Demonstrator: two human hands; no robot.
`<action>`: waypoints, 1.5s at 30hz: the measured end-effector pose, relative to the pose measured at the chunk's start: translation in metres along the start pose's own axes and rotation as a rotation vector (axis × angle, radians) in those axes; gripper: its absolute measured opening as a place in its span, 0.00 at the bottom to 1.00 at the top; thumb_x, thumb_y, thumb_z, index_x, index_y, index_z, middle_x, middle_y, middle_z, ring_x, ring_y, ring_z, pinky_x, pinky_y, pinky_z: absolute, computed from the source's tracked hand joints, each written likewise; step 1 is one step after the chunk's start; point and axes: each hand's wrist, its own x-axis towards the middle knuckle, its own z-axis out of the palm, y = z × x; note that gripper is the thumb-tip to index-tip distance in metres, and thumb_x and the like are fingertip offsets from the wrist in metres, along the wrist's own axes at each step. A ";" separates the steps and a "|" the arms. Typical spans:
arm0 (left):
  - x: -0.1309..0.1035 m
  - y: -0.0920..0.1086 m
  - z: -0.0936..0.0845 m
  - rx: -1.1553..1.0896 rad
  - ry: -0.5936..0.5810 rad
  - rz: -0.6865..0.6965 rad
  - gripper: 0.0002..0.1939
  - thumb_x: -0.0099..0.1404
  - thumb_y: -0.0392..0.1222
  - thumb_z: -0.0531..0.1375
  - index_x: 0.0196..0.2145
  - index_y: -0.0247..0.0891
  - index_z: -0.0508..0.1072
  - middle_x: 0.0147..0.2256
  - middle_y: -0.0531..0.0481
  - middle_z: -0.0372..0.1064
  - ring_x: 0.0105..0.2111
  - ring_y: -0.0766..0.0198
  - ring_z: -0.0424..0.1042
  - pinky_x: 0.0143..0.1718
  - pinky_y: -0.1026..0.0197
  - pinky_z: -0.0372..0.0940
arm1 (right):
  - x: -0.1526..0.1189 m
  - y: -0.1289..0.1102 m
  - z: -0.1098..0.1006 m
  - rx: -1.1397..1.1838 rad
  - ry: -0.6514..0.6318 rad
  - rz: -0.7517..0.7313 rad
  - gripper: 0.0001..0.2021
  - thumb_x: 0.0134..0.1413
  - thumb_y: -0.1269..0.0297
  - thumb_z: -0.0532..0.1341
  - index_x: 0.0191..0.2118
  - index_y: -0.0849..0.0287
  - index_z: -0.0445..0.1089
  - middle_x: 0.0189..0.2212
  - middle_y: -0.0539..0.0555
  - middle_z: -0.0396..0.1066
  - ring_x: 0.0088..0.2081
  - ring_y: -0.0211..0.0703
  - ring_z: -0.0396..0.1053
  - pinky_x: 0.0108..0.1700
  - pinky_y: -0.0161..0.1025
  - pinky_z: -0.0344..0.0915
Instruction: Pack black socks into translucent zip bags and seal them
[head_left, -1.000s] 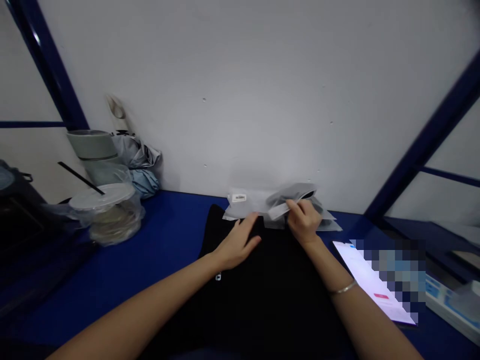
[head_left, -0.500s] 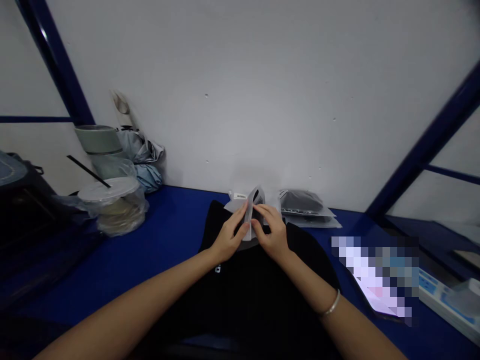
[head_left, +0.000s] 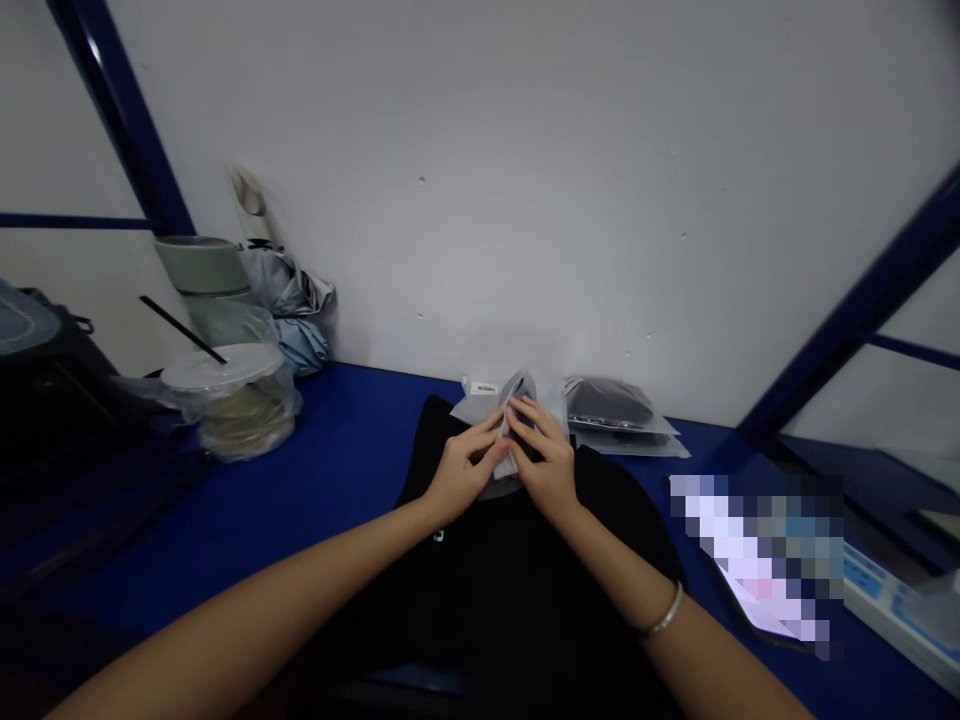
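A small translucent frosted plastic bag (head_left: 517,383) stands on edge between my hands, with something dark showing through it. My left hand (head_left: 459,474) presses its left side, thumb and fingers closed against the plastic. From the right, my right hand (head_left: 549,468) pinches the same bag, its fingertips near the upper edge. Both hands are over a black garment (head_left: 487,570) that has a small white mark on its left part. Just behind the left fingers lies another frosted bag with a white barcode label (head_left: 484,388). Fingers hide the lower middle of the held bag.
Stacked frosted bags with dark contents (head_left: 611,405) lie right of my hands. A lit phone (head_left: 750,590), partly pixelated, and a power strip (head_left: 892,600) are at right. On the left stand a lidded cup with a straw (head_left: 232,400), a green tumbler (head_left: 202,275) and a dark bag (head_left: 52,420).
My fingers have drawn closer together, and the bag between them looks more pressed together. The view has shifted slightly; the surrounding objects stay in place.
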 end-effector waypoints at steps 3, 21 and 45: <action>0.000 0.001 0.002 -0.038 0.087 -0.034 0.12 0.58 0.43 0.57 0.36 0.36 0.74 0.48 0.43 0.66 0.48 0.55 0.66 0.50 0.51 0.60 | 0.000 0.001 0.000 -0.023 0.023 -0.055 0.12 0.50 0.71 0.57 0.41 0.56 0.71 0.42 0.57 0.71 0.50 0.45 0.63 0.51 0.49 0.62; 0.005 0.006 0.001 0.083 0.075 0.042 0.08 0.60 0.39 0.52 0.26 0.36 0.66 0.32 0.49 0.59 0.32 0.66 0.63 0.20 0.71 0.58 | -0.004 -0.002 0.000 -0.109 0.017 -0.088 0.14 0.53 0.72 0.53 0.44 0.57 0.69 0.45 0.56 0.69 0.51 0.46 0.63 0.50 0.45 0.65; 0.003 0.006 -0.004 0.063 0.060 0.067 0.10 0.62 0.44 0.51 0.26 0.37 0.64 0.32 0.49 0.62 0.38 0.62 0.65 0.33 0.64 0.61 | -0.004 -0.002 -0.004 -0.168 0.001 -0.144 0.16 0.51 0.74 0.54 0.46 0.54 0.66 0.46 0.56 0.67 0.51 0.46 0.62 0.51 0.48 0.62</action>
